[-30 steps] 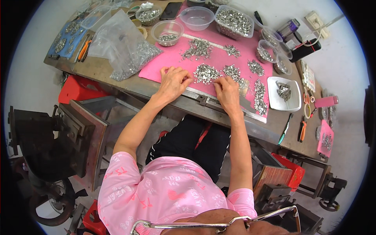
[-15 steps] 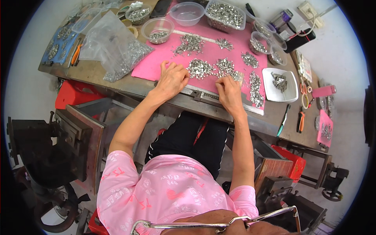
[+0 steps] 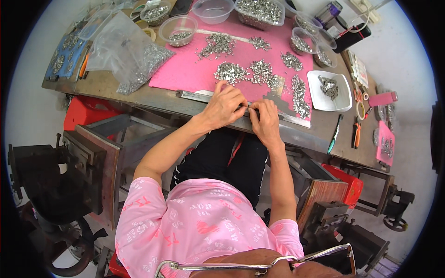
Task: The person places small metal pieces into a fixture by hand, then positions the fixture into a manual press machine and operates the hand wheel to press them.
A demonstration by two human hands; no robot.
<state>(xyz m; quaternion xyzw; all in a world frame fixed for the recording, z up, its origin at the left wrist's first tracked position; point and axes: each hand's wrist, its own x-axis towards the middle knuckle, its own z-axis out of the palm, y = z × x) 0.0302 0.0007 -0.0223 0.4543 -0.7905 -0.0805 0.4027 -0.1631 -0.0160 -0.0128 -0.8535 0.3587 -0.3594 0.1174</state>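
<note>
My left hand (image 3: 225, 106) and my right hand (image 3: 265, 121) meet at the front edge of the bench, their pinched fingertips almost touching. Whatever lies between the fingertips is too small to make out. Under them runs a steel, ruler-like bar (image 3: 196, 96) along the bench edge, partly hidden by my left hand. Beside my right hand sits a flat grey metal piece (image 3: 282, 104). Just beyond my hands, small shiny metal pieces lie in heaps, one heap (image 3: 231, 72) past my left hand and another heap (image 3: 262, 73) past my right, on a pink mat (image 3: 181, 69).
A clear bag of metal bits (image 3: 143, 65) lies left. Clear tubs, including a full one (image 3: 259, 14), stand at the back. Right are a white square dish (image 3: 342, 99), a toothbrush (image 3: 335, 133) and orange-handled pliers (image 3: 356, 134). A red stool (image 3: 90, 111) stands below left.
My left hand has moved right and toward me, from beside the heap to the bench edge. My right hand has come left and nearer. Their fingertips now meet, covering the ridged metal strip.
</note>
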